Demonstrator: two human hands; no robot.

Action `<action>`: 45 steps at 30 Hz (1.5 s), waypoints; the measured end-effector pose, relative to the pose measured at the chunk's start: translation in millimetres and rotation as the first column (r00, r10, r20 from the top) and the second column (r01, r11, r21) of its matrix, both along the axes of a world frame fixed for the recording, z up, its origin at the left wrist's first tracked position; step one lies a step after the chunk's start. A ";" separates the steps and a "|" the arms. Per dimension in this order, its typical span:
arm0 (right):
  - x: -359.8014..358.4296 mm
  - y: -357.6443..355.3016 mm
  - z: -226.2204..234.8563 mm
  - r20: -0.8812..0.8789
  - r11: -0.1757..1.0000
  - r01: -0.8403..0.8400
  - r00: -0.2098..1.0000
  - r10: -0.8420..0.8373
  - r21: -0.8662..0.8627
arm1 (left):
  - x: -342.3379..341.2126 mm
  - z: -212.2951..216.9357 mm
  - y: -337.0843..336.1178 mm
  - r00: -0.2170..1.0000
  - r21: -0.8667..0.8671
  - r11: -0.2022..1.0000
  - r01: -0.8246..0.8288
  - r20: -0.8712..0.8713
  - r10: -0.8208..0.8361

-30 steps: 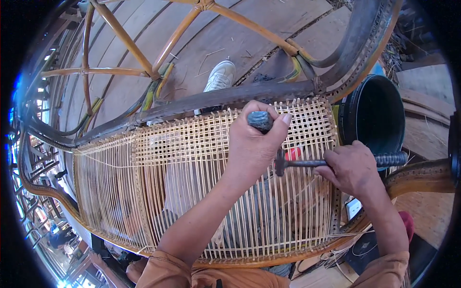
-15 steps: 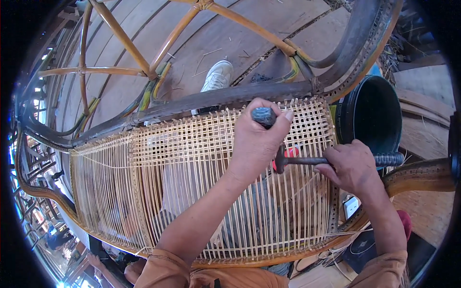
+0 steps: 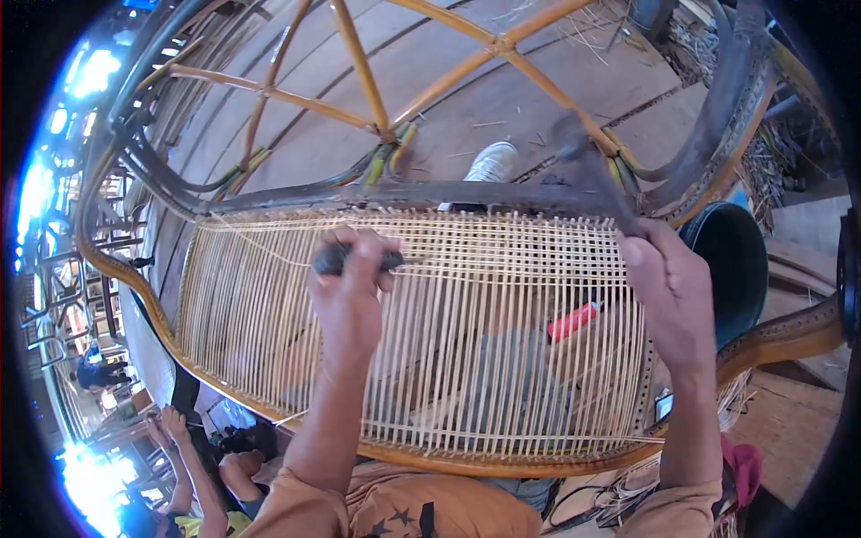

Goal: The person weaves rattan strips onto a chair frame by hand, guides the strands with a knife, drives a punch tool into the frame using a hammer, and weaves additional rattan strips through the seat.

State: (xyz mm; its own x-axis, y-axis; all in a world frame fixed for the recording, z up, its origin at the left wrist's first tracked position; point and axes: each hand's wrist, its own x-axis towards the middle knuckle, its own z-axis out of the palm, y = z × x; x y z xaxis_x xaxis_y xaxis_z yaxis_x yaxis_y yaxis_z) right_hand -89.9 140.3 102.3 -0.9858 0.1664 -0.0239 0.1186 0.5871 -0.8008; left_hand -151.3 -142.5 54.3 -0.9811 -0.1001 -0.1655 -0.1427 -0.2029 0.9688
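My left hand is closed round the dark handle of an awl-like tool. Its thin shaft points right, lying close over the woven rows; its exact tip is hard to make out. In my right hand is a hammer, its blurred head raised toward the far side. Below both hands stretches a pale cane panel, densely woven along its far edge, with only lengthwise strands nearer me. A loose strand trails across the panel's left part. Dark and tan rattan framing borders the panel.
A dark green bucket stands at the right, beside the frame. Through the strands a red tube-shaped thing shows. A white shoe rests beyond the frame. Crossed rattan poles rise at the far side. Another person's arms appear lower left.
My left hand has moved left, and its tool has tipped from upright to nearly flat. The hammer has swung from level to pointing away from me. The whole view has shifted.
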 end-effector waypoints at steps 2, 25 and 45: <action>19.7 -7.9 23.6 0.146 0.961 0.095 0.988 -0.059 -0.259 | 32.0 3.7 -5.3 0.991 -0.175 0.983 0.057 -0.105 -0.076; 388.8 -149.2 -81.2 0.691 0.745 0.662 0.575 -0.438 -0.078 | 168.4 40.9 59.8 0.201 -0.313 0.465 0.828 -0.610 -0.767; 157.4 -45.4 -55.6 0.580 0.139 0.663 0.723 -0.375 -0.736 | -36.2 -73.1 -167.3 0.721 -0.979 0.120 0.162 0.035 -0.692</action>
State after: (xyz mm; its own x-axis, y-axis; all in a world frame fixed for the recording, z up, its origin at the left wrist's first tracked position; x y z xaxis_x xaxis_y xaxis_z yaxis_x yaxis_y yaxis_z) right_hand 67.5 94.9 46.8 -0.6073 0.3703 -0.7029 0.3185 -0.6970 -0.6424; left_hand -187.5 -309.8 -18.8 -0.8354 0.5487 0.0306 0.5163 0.7645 0.3861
